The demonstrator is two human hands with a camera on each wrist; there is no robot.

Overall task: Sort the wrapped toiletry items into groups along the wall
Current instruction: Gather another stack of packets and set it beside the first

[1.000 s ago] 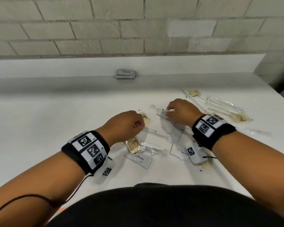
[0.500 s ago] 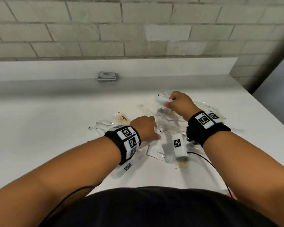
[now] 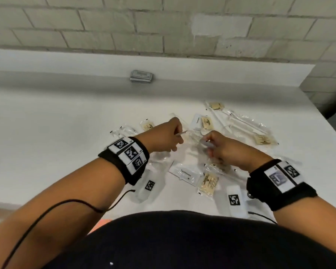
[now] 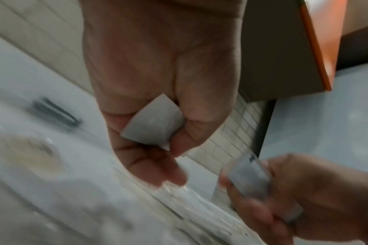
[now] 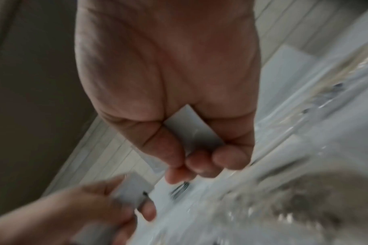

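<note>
Wrapped toiletry items lie scattered on the white table (image 3: 47, 133). My left hand (image 3: 177, 136) hovers over the heap and pinches a small white sachet (image 3: 181, 133); the left wrist view shows this sachet (image 4: 151, 126) between thumb and curled fingers of the left hand (image 4: 170, 149). Close to its right, my right hand (image 3: 208, 144) grips another white sachet (image 3: 205, 142), seen in the right wrist view as a flat white sachet (image 5: 191, 132) in the right hand (image 5: 191, 164). A "Toothpaste" sachet (image 3: 184, 172) and a tan packet (image 3: 208, 183) lie below the hands.
A stack of grey packets (image 3: 142, 76) sits against the low wall ledge (image 3: 66, 63). Wrapped toothbrushes (image 3: 244, 123) and tan packets (image 3: 263, 139) lie at the right, near the table's right edge. A clear packet (image 3: 122, 131) and a tan one (image 3: 147, 126) lie left of the heap.
My left hand has come up off the heap holding a white sachet. The right hand, still holding its sachet, has drawn back towards me, and the two hands now sit close together.
</note>
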